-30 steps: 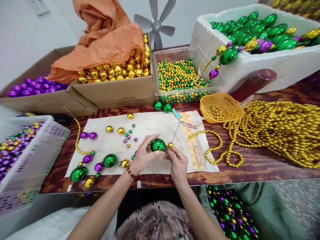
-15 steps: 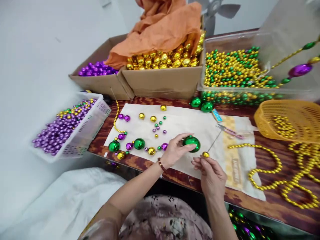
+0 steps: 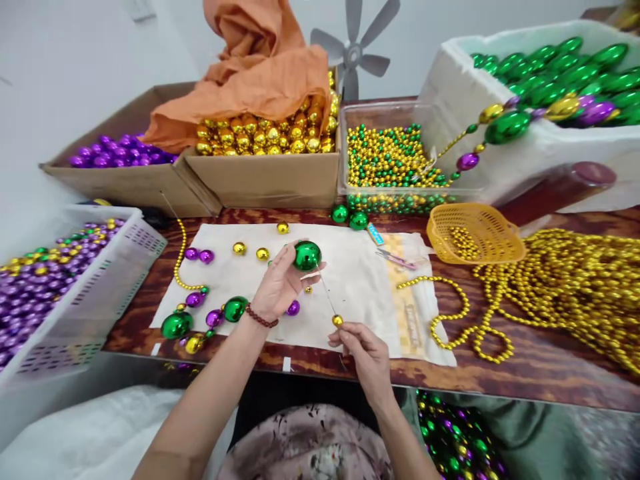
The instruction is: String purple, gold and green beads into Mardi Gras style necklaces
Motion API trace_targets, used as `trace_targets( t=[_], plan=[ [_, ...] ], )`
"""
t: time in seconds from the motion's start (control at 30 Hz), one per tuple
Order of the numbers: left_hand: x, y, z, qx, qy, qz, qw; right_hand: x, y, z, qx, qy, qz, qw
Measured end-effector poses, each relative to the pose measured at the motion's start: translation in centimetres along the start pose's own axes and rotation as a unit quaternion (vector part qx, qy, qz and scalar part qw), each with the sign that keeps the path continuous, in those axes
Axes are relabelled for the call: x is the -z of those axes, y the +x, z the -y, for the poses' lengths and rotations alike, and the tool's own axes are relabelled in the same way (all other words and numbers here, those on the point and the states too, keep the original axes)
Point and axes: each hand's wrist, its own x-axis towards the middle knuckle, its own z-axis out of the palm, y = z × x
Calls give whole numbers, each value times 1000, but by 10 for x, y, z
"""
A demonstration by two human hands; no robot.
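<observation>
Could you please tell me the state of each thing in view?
Left hand: holding the large green bead.
Right hand: pinching just below a gold bead.
Needle: through that gold bead, slanting.
Yellow basket: open, partly filled.
Foam box: open, heaped mostly with green beads.
Orange cloth: draped over a cardboard box.

It's a dark, streaked worktop, and a white cloth stretches across its front! Cardboard boxes and a clear bin line up behind; over right, a yellow basket sits beside heaped gold bead strands.
</observation>
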Motion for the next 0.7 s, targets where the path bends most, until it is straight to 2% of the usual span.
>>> trace_targets(
  t=[0.33,0.7],
  plan=[
    [-4,1,-6,14,-40,-6,999,4,-6,-2,19,-30,21,999],
    [-2,-2,-7,-1,-16,7,1000,1,-7,-2,-1,-29,14,999]
  ],
)
